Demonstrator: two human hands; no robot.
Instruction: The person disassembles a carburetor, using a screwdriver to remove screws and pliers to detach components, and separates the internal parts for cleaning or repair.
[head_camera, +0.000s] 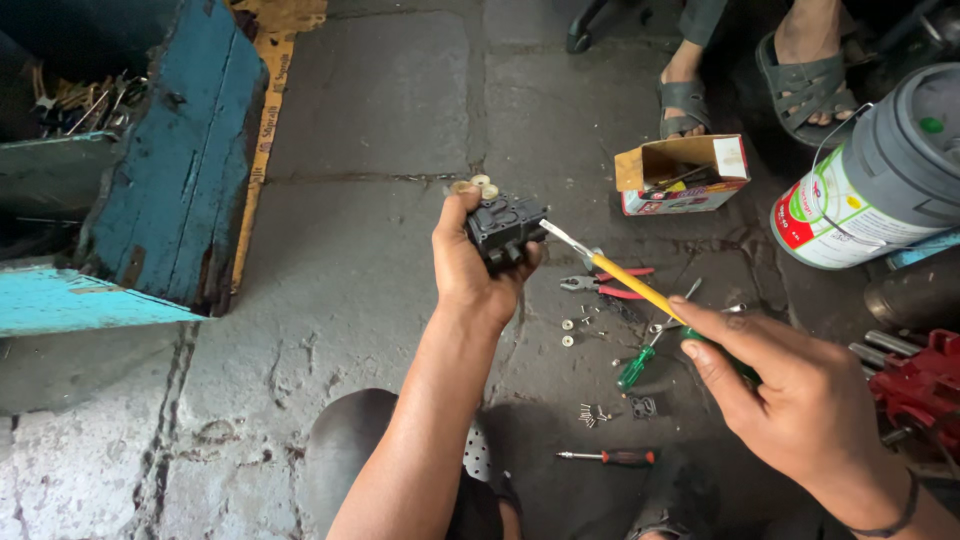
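Observation:
My left hand (468, 272) grips a small black plastic part (503, 228) and holds it up over the stone floor. In my right hand (790, 395) is a screwdriver with a yellow shaft and green handle (628, 284). Its metal tip touches the right side of the black part. Below the part, on the floor, lie red-handled pliers (605, 284), a green screwdriver (637, 365), a red-and-black screwdriver (612, 457), small washers (567, 332) and several loose screws (592, 413).
A worn blue wooden box (170, 160) stands at the left. An open cardboard box (684, 172) and a tipped paint can (872, 178) are at the right, a red metal tool (925, 385) beside them. Another person's sandalled feet (760, 75) rest at the top.

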